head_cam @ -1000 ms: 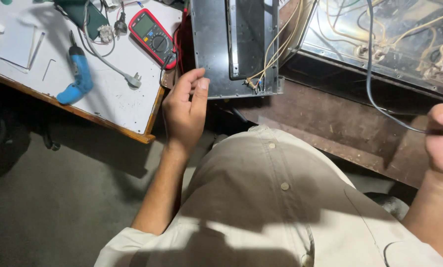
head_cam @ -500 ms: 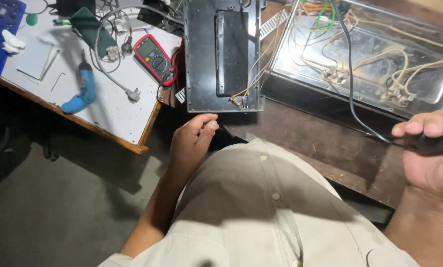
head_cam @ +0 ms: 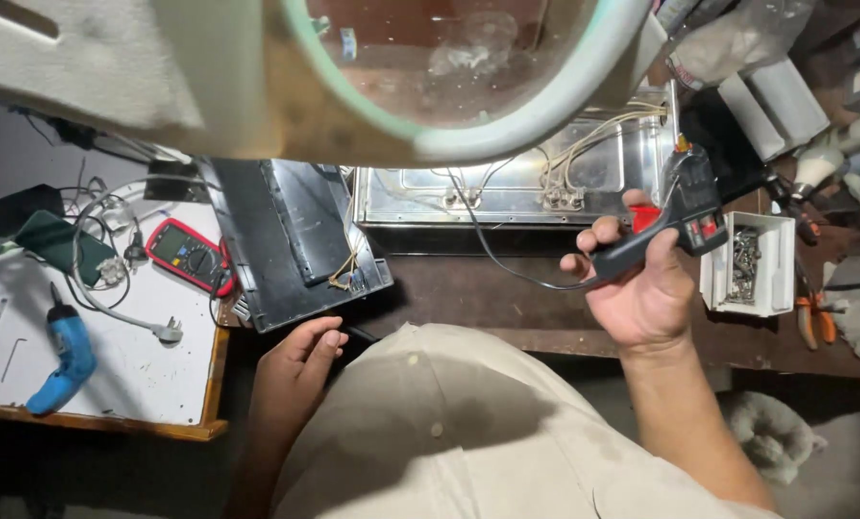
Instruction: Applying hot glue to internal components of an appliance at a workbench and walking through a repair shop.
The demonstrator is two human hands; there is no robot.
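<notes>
The black tool [head_cam: 675, 216], with red parts and a trailing cable [head_cam: 492, 252], sits gripped in your right hand [head_cam: 641, 288], raised above the brown surface [head_cam: 507, 298] before the metal tray [head_cam: 507, 187]. Your left hand [head_cam: 295, 370] rests loose and empty by the dark panel [head_cam: 291, 240]. A multimeter [head_cam: 192, 255] and a blue drill [head_cam: 60, 360] lie further left.

- The metal chassis [head_cam: 507, 187] lies at the back of the workbench [head_cam: 507, 298], and the dark panel [head_cam: 291, 240] lies at its left, over the left edge of the bench.
- The small box of screws [head_cam: 745, 264] stands near the right edge of the bench, with the pliers [head_cam: 812, 312] at its right.
- The right hand [head_cam: 641, 288] holds the soldering gun [head_cam: 675, 216] over the bench, in front of the chassis.
- The left hand [head_cam: 295, 370] is at the front edge, below the panel.
- On the white table [head_cam: 132, 370] at the left, the multimeter [head_cam: 192, 255] lies near the right edge and the small drill [head_cam: 63, 360] near the front edge.
</notes>
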